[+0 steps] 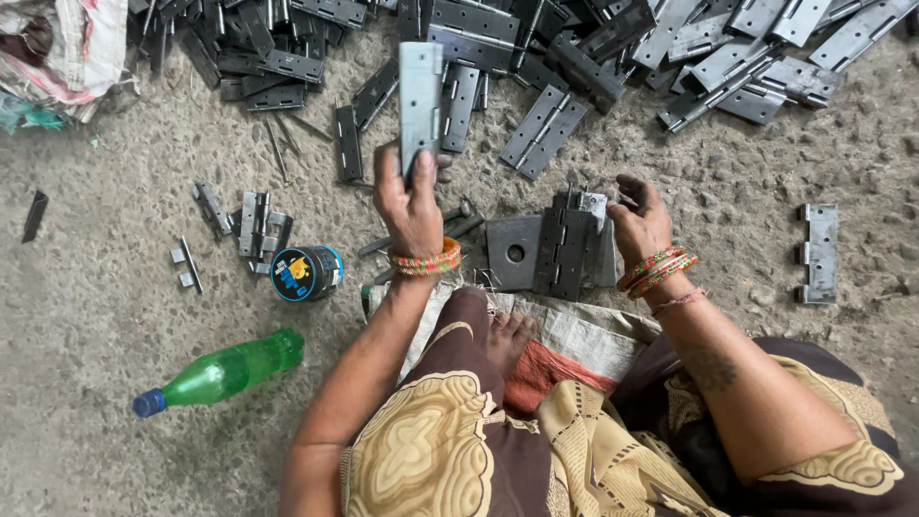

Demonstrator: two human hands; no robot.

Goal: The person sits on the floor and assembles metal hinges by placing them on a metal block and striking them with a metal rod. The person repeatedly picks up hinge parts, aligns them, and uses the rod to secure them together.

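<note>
While the person sits on a piece of sacking [574, 330] spread over a rough concrete floor [115, 191], the left hand [410, 206] holds a long grey metal hinge [420, 101] upright, fingers wrapped around its lower end and thumb pressed on the near face. Right hand [639, 222]: fingers curled narrowly, tips resting at the top edge of a dark folded hinge [563, 251] that lies on a flat metal plate [514, 253] with a round hole, directly in front of the knees; whether it grips anything small cannot be told. Both wrists carry red, green and orange bangles. Large heap of similar grey hinges [574, 48]: across the top of the view, well beyond both hands. Single hinge leaf [820, 253]: alone on the floor, far right. Small cluster of hinge leaves [254, 225] with loose pins: left of the held hinge. Round tin [304, 273] with a blue rim: just beside that cluster, near the left wrist. Green plastic bottle [225, 371] with a blue cap: lying on its side, lower left. Bundled cloth sack [62, 53]: top left corner. One bare foot [507, 340]: tucked between the knees on the sacking.
</note>
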